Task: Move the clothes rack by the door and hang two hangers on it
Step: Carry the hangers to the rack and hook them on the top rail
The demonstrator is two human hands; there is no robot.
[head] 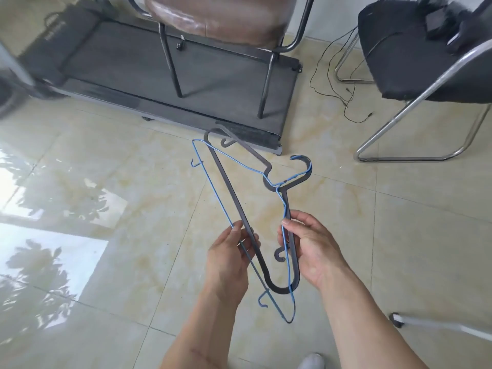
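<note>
Two hangers lie stacked in my hands above the tiled floor: a thick dark grey plastic hanger (pixel 229 187) and a thin blue wire hanger (pixel 213 189), their hooks together pointing to the upper right. My left hand (pixel 230 258) pinches the long bottom bars of both. My right hand (pixel 310 247) grips the shoulder side of both, thumb on top. A white bar with a dark end cap (pixel 436 324), low at the right, may be the clothes rack's foot; the rest of it is out of view.
A flat black treadmill (pixel 111 73) lies on the floor ahead, with a brown-seated chair (pixel 213 17) standing on it. A black chair on a chrome frame (pixel 415 59) stands at the right, thin black cables (pixel 332 75) beside it. My shoe (pixel 311 361) shows at the bottom.
</note>
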